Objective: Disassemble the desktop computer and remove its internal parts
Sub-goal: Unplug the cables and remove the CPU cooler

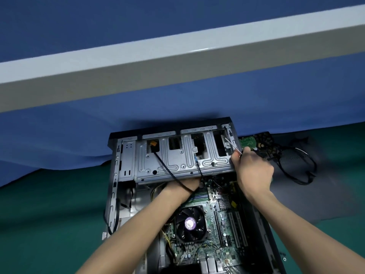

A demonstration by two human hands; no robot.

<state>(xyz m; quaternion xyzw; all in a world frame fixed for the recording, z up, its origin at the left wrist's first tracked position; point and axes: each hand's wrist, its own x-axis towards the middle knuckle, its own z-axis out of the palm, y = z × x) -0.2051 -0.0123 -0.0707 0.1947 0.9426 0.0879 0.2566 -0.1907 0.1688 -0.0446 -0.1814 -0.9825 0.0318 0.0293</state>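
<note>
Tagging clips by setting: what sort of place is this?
Likely an electronics repair or teardown bench: an opened computer case on a green mat, a loose circuit board beside it, and a screwdriver in the right hand.

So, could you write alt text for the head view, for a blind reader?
In an open computer case, the right hand holds a screwdriver at the far right corner of the metal drive cage; the left hand reaches under the cage, mostly hidden.
</note>
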